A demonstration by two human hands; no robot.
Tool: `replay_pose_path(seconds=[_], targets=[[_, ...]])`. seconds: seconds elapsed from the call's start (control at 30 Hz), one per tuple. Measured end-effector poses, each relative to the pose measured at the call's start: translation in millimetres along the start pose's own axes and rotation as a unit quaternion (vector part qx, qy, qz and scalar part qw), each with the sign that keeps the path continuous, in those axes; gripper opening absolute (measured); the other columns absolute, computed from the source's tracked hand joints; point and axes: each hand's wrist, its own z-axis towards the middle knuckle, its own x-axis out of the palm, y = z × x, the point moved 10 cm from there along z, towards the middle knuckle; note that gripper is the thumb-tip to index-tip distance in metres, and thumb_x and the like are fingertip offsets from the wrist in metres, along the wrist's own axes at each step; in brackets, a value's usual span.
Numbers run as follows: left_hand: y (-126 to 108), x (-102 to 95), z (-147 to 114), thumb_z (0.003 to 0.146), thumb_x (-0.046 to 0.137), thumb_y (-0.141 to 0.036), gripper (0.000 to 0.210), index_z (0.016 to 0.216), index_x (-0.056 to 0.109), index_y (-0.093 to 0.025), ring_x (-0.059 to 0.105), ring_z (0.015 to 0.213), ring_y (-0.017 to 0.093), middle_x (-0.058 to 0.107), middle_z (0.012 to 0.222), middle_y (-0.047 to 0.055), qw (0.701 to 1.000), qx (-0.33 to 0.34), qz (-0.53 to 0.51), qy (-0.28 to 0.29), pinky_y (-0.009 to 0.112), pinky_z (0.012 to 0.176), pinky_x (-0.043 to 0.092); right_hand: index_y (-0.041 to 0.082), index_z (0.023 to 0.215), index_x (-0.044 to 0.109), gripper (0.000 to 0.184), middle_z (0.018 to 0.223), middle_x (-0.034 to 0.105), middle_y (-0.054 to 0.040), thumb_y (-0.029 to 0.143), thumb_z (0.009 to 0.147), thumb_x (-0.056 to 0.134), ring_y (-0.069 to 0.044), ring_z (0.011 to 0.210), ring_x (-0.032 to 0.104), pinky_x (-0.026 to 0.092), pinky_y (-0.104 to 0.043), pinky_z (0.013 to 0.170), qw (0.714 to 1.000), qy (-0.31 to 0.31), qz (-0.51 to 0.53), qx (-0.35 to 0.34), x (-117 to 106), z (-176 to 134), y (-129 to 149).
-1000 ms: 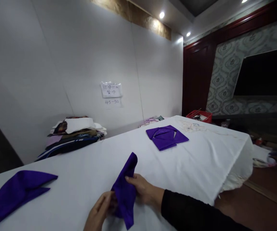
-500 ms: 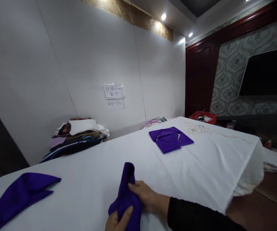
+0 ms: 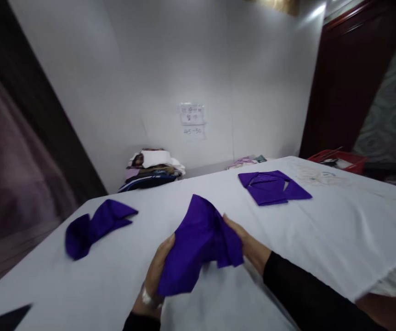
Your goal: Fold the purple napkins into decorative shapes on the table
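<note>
Where a narrow purple fold stood between our hands 0.5 s ago, the held purple cloth [image 3: 194, 246] is now opened into a broad, peaked shape, low in the centre of the frame. Our left hand [image 3: 158, 264] is closed on its left edge and our right hand [image 3: 241, 232] on its right edge, some fingers hidden behind the fabric. We judge the shaping to be unfinished, since the lower edge hangs loose and uneven. Our view has also swung left, so the folded purple piece [image 3: 103, 223] left of centre now shows whole, its forked tip towards the right.

Right of centre on the white-covered counter [image 3: 122, 285] lies a flat purple piece [image 3: 270, 187], with a red basket [image 3: 353, 161] farther right. Along the pale wall [image 3: 166, 59] we see a stack of clothes [image 3: 153, 168] and, above it to the right, a paper notice [image 3: 193, 120]. At upper right stands a dark red panel [image 3: 342, 78]; pinkish drapery [image 3: 12, 184] fills the left edge.
</note>
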Motion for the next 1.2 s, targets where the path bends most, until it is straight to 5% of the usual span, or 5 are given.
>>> replay_pose_path(seconds=[0.2, 0.5, 0.77, 0.93, 1.2], targets=[[-39.1, -4.2, 20.2, 0.061, 0.067, -0.040, 0.030, 0.080, 0.063, -0.017, 0.060, 0.076, 0.015, 0.067, 0.081, 0.001, 0.997, 0.036, -0.052, 0.043, 0.028, 0.072, 0.048, 0.014, 0.103, 0.061, 0.061, 0.088, 0.067, -0.0077, 0.065, 0.080, 0.036, -0.021, 0.083, 0.063, 0.047, -0.036, 0.076, 0.998, 0.024, -0.050, -0.023, 7.7, 8.0, 12.2], [12.1, -119.4, 42.8, 0.070, 0.053, -0.037, 0.019, 0.072, 0.052, -0.018, 0.058, 0.066, 0.014, 0.061, 0.073, 0.003, 0.966, 0.074, 0.153, -0.195, 0.030, 0.064, 0.044, 0.020, 0.111, 0.056, 0.049, 0.107, 0.062, -0.0086, 0.052, 0.074, 0.056, -0.023, 0.097, 0.057, 0.045, -0.035, 0.079, 0.957, -0.170, -0.185, -0.145, -72.2, 16.2, 30.2], [15.4, 0.0, 2.3, 0.070, 0.058, -0.035, 0.014, 0.075, 0.063, -0.024, 0.056, 0.081, 0.019, 0.064, 0.079, 0.002, 0.924, 0.220, 0.312, -0.024, 0.032, 0.081, 0.039, 0.022, 0.124, 0.047, 0.065, 0.113, 0.058, -0.0071, 0.038, 0.064, 0.067, -0.023, 0.102, 0.053, 0.040, -0.039, 0.089, 0.869, -0.267, -0.344, -0.236, -89.5, 8.5, 38.8], [34.9, 79.9, -31.5, 0.077, 0.052, -0.033, 0.022, 0.094, 0.061, -0.023, 0.055, 0.086, 0.020, 0.063, 0.093, 0.006, 0.849, 0.295, 0.419, 0.125, 0.033, 0.079, 0.040, 0.013, 0.125, 0.045, 0.066, 0.067, 0.061, -0.0013, 0.031, 0.063, 0.062, -0.018, 0.060, 0.057, 0.048, -0.034, 0.057, 0.909, -0.249, -0.263, -0.206, -94.7, 6.5, 29.7], [34.3, 80.3, -15.8, 0.075, 0.054, -0.041, 0.041, 0.110, 0.053, -0.019, 0.055, 0.077, 0.018, 0.058, 0.105, 0.008, 0.900, 0.239, 0.362, 0.052, 0.032, 0.071, 0.042, 0.014, 0.132, 0.036, 0.069, 0.053, 0.044, 0.0081, 0.034, 0.071, 0.060, -0.009, 0.046, 0.045, 0.043, -0.024, 0.047, 0.913, -0.123, -0.287, -0.262, -19.7, -7.0, 29.8]])
